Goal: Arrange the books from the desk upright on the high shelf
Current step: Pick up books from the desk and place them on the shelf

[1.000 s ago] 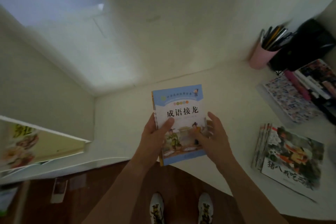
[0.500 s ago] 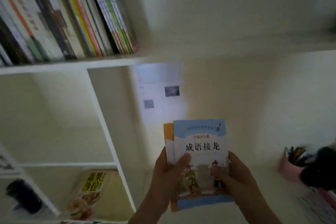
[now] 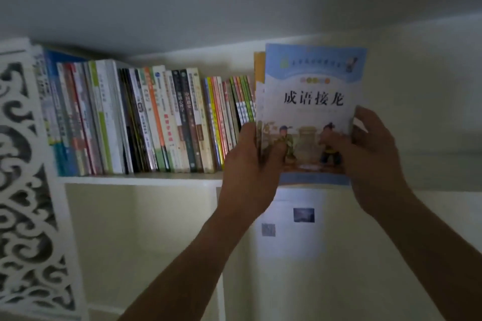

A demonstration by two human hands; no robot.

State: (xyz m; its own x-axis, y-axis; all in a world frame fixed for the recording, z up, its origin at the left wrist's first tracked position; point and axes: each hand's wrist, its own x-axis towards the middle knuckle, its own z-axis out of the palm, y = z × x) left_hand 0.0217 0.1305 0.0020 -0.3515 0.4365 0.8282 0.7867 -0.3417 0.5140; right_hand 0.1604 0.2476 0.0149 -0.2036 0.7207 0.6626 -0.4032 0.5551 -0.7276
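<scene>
I hold a small stack of thin books (image 3: 313,101) upright at the height of the high shelf (image 3: 140,179). The front cover is light blue with black Chinese characters and cartoon figures; an orange-edged book shows behind it. My left hand (image 3: 250,161) grips the stack's left edge, thumb on the cover. My right hand (image 3: 370,148) grips its right edge. The stack's lower edge is level with the shelf board, just right of a row of upright books (image 3: 146,122) standing on the shelf.
A white carved fretwork panel (image 3: 23,180) closes the shelf's left end. A white upright divider (image 3: 220,268) runs below the shelf. A sheet of paper (image 3: 292,221) with two small pictures hangs on the wall underneath. Shelf space to the right of the stack looks bare.
Both hands have lifted the book stack from above the desk up to the high shelf. My view has tilted upward, so the desk has dropped out of sight.
</scene>
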